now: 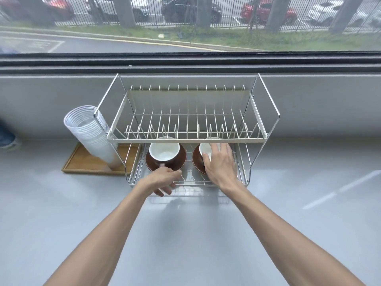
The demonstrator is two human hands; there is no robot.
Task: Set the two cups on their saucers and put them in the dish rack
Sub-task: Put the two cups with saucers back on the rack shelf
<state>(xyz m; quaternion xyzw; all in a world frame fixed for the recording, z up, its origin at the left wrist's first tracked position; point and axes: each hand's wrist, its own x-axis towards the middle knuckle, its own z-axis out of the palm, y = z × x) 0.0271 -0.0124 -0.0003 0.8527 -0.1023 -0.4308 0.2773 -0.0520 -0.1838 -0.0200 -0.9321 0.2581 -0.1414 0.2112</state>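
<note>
Two white cups stand on brown saucers in the lower tier of the wire dish rack (115,129). The left cup (164,151) is upright on its saucer (181,162), handle towards me. My left hand (165,179) hovers at the tier's front rail just before that saucer, fingers loosely curled and apart, with nothing in them. My right hand (220,164) reaches in over the right cup (205,149), thumb on its near rim and fingers over its far side. It hides most of that cup and its saucer (196,162).
The rack's upper tier of plate slots overhangs the cups closely. A leaning stack of clear plastic cups (90,133) stands on a wooden tray (82,164) left of the rack. Behind the rack are a grey ledge and a window. The grey counter (309,203) stretches around the rack.
</note>
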